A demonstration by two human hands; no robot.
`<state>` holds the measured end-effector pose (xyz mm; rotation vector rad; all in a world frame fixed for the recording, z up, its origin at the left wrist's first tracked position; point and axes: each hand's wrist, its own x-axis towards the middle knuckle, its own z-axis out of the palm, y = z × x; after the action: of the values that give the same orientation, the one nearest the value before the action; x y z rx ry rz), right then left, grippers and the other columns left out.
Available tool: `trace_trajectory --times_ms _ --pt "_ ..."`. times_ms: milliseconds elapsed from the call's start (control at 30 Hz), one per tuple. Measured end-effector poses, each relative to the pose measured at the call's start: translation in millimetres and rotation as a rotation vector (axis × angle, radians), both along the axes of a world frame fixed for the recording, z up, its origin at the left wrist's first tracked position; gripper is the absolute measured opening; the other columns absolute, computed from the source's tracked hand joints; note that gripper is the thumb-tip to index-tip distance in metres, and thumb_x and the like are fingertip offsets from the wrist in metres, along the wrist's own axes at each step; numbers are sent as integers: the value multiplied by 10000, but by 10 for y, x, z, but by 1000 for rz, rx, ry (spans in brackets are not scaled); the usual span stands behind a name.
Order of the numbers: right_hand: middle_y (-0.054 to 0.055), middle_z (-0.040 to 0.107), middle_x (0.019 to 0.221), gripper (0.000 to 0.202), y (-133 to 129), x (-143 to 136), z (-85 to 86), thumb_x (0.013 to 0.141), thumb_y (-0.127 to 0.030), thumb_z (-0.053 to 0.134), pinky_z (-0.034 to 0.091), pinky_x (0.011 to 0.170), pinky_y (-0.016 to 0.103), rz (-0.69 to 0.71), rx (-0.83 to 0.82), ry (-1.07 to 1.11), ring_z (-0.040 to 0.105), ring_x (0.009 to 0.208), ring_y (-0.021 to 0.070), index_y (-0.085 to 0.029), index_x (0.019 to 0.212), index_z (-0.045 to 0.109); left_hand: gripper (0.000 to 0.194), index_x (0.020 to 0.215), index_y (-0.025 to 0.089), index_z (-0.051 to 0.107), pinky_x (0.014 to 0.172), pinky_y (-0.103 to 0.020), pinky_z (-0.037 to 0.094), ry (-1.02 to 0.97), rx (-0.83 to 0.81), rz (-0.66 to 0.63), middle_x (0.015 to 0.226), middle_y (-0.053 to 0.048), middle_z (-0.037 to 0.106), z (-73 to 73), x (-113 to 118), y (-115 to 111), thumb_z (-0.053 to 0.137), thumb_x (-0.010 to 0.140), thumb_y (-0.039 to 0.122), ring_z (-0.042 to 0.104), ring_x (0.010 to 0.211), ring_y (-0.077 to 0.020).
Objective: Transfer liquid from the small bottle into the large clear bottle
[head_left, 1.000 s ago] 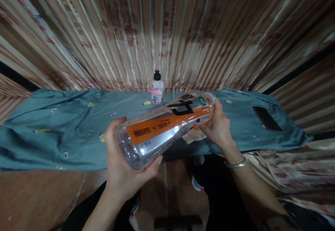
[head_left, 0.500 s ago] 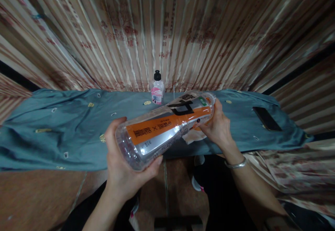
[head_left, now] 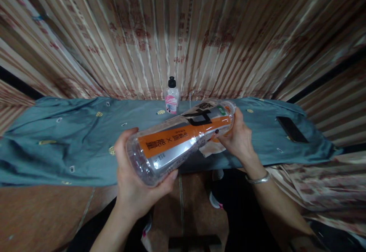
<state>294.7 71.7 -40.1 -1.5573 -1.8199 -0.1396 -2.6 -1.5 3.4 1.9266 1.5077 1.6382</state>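
Observation:
A large clear plastic bottle (head_left: pixel 183 137) with an orange and silver label is held tilted above the cloth-covered table, its neck up and to the right. My left hand (head_left: pixel 137 179) grips its wide base, thumb underneath and fingers round the far side. Around the neck end my right hand (head_left: pixel 238 135) is closed; the mouth is partly hidden by it. Behind the bottle stands a small clear squeeze bottle (head_left: pixel 172 99) with a black cap and pink label. Something pale, like a cloth or tissue (head_left: pixel 211 149), lies partly hidden beneath the large bottle.
A green patterned cloth (head_left: pixel 85 141) covers the long narrow table. On its right side lies a black phone (head_left: pixel 291 129). Striped, pleated curtains (head_left: pixel 160 34) hang right behind the table. Below are a tiled floor (head_left: pixel 183 214) and my legs.

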Motion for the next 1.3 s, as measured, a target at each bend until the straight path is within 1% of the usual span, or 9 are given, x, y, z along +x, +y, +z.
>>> trace_trajectory --times_ms 133,300,400,600,733,833,1000,1133,1300 --pt "191 627 1516 923 -1 7 -2 844 -391 716 641 955 545 -3 1 -10 691 1300 404 -234 1610 225 852 1404 252 473 885 -518 633 33 12 1 1280 -141 585 4 -11 1 841 670 479 682 1059 -327" --pt "190 639 1500 925 -1 10 -11 845 -409 709 645 933 539 -15 -8 -17 706 1270 402 -225 1613 226 883 1406 251 464 857 -492 639 35 -8 7 1240 -125 600 11 -36 6 853 649 483 684 1037 -320" --pt "191 650 1481 924 1 4 -11 844 -416 702 647 933 532 -22 -1 -19 713 1258 394 -222 1610 223 878 1427 251 456 850 -484 640 71 9 -20 1247 -125 590 8 -44 8 846 678 493 686 1026 -311" --pt "200 644 1488 925 7 7 -13 849 -420 704 646 939 531 -13 7 -28 702 1277 396 -213 1612 224 861 1416 249 480 856 -501 639 33 33 3 1259 -128 588 -5 -11 3 841 675 496 684 1043 -320" --pt "203 630 1508 941 15 19 -30 852 -437 708 647 940 537 -11 8 -27 697 1289 402 -223 1619 207 862 1393 253 483 858 -509 641 5 -10 12 1252 -131 597 5 -2 2 851 648 482 683 1048 -324" --pt "204 626 1515 936 18 23 -38 856 -448 703 650 935 538 -20 21 -30 698 1289 401 -224 1622 214 868 1363 255 496 884 -524 640 -21 -21 27 1254 -131 603 10 2 4 858 616 509 680 1060 -328" --pt "201 639 1499 937 11 22 -34 850 -421 701 647 943 530 -13 26 -37 710 1268 392 -206 1624 220 845 1413 251 473 878 -513 639 40 13 11 1271 -131 589 1 -15 2 821 693 523 678 1071 -320" --pt "193 652 1483 942 3 13 -19 844 -424 701 648 929 529 -23 17 -31 716 1256 391 -215 1625 218 883 1449 263 444 864 -510 646 72 10 -23 1277 -129 586 -4 -51 1 839 695 497 686 1050 -315" --pt "191 657 1478 934 -3 4 -6 838 -419 703 647 925 527 -21 0 -16 718 1250 398 -213 1620 235 868 1439 259 464 933 -536 633 55 19 4 1323 -145 574 -5 -43 0 830 698 524 670 1123 -340"
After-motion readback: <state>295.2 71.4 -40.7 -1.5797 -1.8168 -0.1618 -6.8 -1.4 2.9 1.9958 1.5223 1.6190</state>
